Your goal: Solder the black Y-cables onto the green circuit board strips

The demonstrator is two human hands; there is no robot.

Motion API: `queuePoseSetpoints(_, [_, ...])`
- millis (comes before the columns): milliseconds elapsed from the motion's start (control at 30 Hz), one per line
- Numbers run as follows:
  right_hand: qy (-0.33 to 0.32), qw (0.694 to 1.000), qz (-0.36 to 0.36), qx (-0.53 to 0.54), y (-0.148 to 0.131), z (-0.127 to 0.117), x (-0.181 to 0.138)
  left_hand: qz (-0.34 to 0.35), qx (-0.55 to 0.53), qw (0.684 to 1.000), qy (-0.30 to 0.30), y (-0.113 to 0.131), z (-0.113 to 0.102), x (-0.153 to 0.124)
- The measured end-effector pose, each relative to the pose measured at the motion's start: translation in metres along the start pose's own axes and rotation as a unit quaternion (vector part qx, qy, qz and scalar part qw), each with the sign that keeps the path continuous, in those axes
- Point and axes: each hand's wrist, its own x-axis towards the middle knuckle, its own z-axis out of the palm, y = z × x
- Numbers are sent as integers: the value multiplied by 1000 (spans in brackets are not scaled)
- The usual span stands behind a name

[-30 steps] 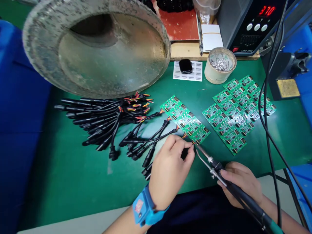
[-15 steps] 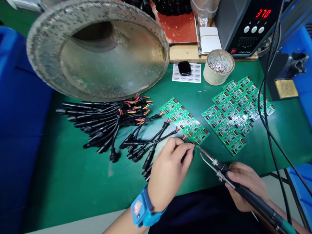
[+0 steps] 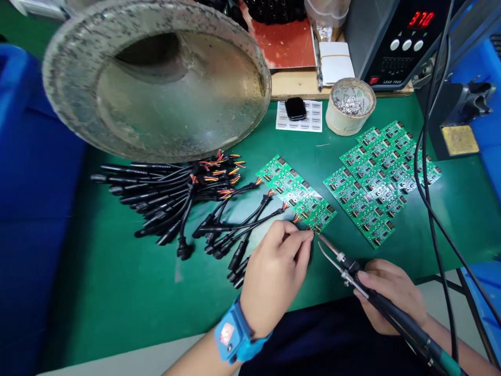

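My right hand grips a soldering iron with a thin metal guide tube alongside it. The iron's tip meets the near corner of a green circuit board panel, or stops just short of it. My left hand, a blue wrist strap below it, is closed in a pinch at that same corner. Coloured wire ends show at its fingertips, while the rest of that cable is hidden by the hand. Several black cables run from the panel's left edge, their coloured wires touching it.
A bundle of black cables lies left, below a large metal extraction hood. More circuit boards lie right. Behind stand a tub of shiny wire, a soldering station reading 370 and an iron holder. Dark cords hang at right.
My right hand and the soldering iron have shifted slightly left, the tip staying near the panel's corner. My left hand keeps its pinch at almost the same spot.
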Motion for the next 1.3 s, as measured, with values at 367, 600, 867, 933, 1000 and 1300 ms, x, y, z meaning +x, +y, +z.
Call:
queuePoseSetpoints(367, [-8,1000,9,13,0,0,-3,-34,38,999,1,12,-1,6])
queuePoseSetpoints(600, [-8,1000,7,21,0,-1,-2,-47,53,997,-23,15,-4,11])
queuePoseSetpoints(867, [-12,1000,0,29,1,-1,-4,-67,51,996,-41,17,-6,12])
queuePoseSetpoints(933, [-8,1000,2,29,1,-1,-4,-71,51,995,-47,17,-6,12])
queuePoseSetpoints(1000, [-8,1000,8,26,0,-1,-4,-74,50,995,-52,16,-6,13])
queuePoseSetpoints(1300, [-9,999,11,30,1,-1,-6,-75,65,993,-61,17,-6,14])
